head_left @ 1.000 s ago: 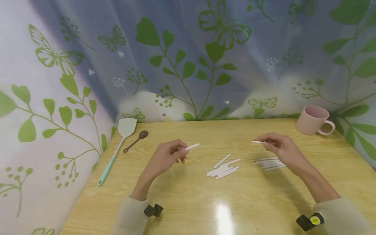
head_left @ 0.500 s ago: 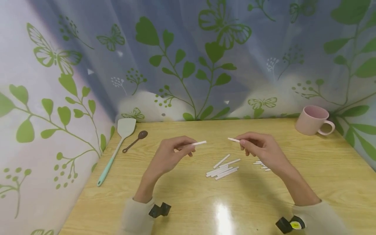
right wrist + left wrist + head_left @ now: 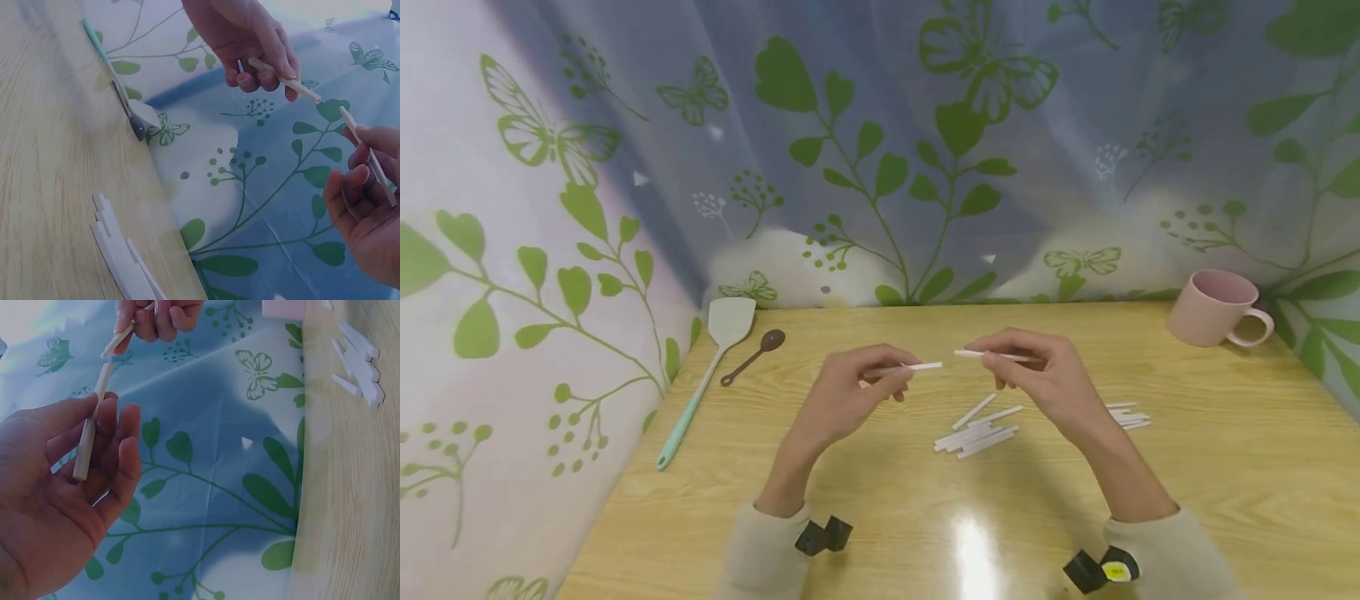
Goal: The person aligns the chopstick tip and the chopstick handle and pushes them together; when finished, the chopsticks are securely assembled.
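Observation:
In the head view my left hand (image 3: 850,392) pinches a slim white stick (image 3: 927,366) between thumb and fingers, its end pointing right. Facing it, my right hand (image 3: 1045,375) pinches a second white stick (image 3: 972,354), pointing left. The two tips are close together with a small gap between them, above the table. Both wrist views show the gap too; the left stick (image 3: 84,450) runs along the fingers in the left wrist view. Below the hands lies a loose pile of white sticks (image 3: 977,437). Another pile of white sticks (image 3: 1133,418) is partly hidden behind my right wrist.
A pale spatula (image 3: 732,321) with a mint handle and a small brown spoon (image 3: 771,340) lie at the table's left. A pink mug (image 3: 1210,308) stands at the back right corner. A patterned curtain (image 3: 865,167) hangs along the back edge of the wooden table (image 3: 880,517).
My right hand has moved left with its stick, away from the right pile. My left hand has shifted slightly right, so the stick tips have come close. The view has shifted slightly.

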The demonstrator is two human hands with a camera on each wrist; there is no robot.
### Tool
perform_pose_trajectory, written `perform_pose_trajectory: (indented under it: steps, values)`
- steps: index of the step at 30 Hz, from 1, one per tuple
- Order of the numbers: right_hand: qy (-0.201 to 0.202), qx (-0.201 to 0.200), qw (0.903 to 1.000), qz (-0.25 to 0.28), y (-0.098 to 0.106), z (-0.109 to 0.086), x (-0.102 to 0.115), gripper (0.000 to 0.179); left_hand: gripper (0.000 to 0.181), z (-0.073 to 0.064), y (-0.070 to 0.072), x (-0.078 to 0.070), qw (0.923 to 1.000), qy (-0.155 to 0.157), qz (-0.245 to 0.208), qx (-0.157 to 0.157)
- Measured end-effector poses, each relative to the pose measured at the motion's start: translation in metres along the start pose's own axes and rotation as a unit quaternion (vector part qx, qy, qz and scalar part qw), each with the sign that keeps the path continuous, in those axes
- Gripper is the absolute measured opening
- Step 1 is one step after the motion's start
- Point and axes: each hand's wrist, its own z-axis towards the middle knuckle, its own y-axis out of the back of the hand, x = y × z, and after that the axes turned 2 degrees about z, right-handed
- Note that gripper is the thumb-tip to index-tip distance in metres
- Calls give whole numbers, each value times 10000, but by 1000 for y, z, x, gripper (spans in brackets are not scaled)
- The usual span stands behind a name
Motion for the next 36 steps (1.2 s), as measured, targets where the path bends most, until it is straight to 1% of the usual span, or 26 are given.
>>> perform_pose_trajectory:
  steps: [3,6,13,17,22,27,30,36]
  values:
    - [-75,-39,10000,34,3,-4,-1,19,15,0,-4,1,9999,-34,-73,-71]
    - [-59,-20,10000,71,5,-7,0,18,14,-1,-7,0,9995,-43,-220,-206]
    - [121,89,9995,286,5,-8,5,16,18,-1,-15,-4,9955,35,-842,-431]
    - [280,166,9984,458,1,-8,7,16,17,0,-18,-4,9934,-58,-1021,-528]
    - [322,280,9960,783,-3,-9,7,19,17,2,-20,-3,9905,-209,-1274,-469]
    - [247,419,9941,973,-8,-8,5,20,17,3,-22,-4,9891,-159,-1404,-406]
    - [160,447,9947,908,-9,-8,4,20,17,3,-23,-3,9886,-88,-1449,-392]
    - [-164,435,9980,431,-7,-9,5,20,17,3,-25,-1,9886,6,-1474,-291]
